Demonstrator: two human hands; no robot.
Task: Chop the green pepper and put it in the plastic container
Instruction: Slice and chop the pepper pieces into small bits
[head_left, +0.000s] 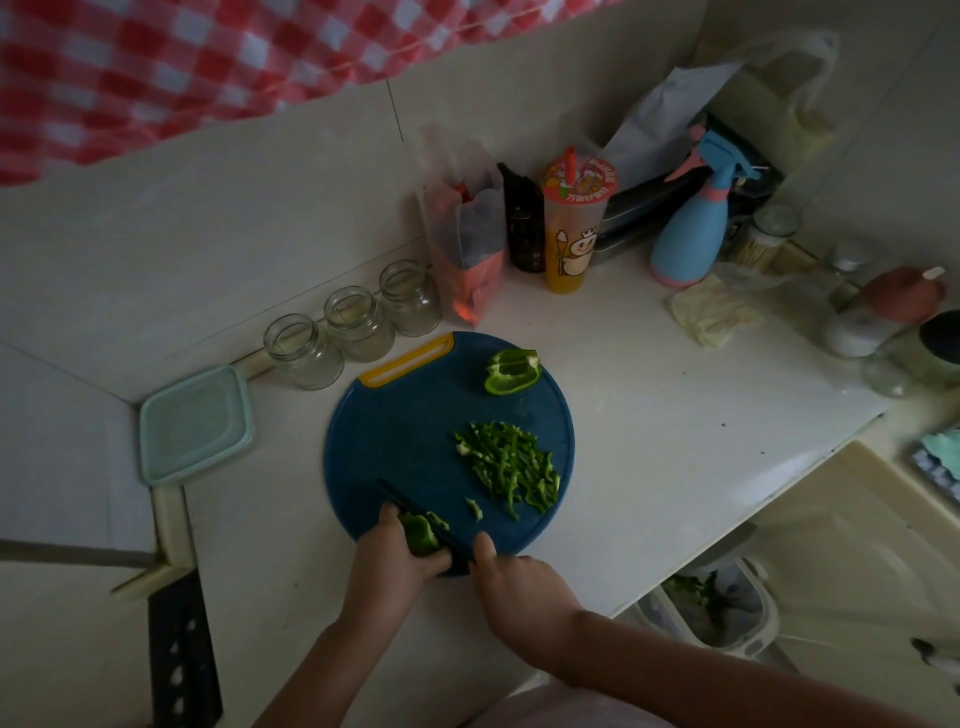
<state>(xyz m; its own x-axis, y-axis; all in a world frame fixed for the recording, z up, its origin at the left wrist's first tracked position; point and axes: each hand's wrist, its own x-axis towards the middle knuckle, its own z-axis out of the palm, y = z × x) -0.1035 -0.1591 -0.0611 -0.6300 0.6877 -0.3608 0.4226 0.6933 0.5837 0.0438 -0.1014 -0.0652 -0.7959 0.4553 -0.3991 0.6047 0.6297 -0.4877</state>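
On the round blue cutting board my left hand holds a piece of green pepper at the near edge. My right hand grips the handle of a dark knife whose blade lies against that piece. A heap of chopped pepper strips lies at the board's right side, with one small bit apart. An uncut pepper chunk sits at the far edge. The pale green plastic container with its lid on stands left of the board.
Three empty glass jars line the wall behind the board. A plastic bag, dark bottle, drink cup and blue spray bottle stand at the back. A bin sits below the counter edge on the right.
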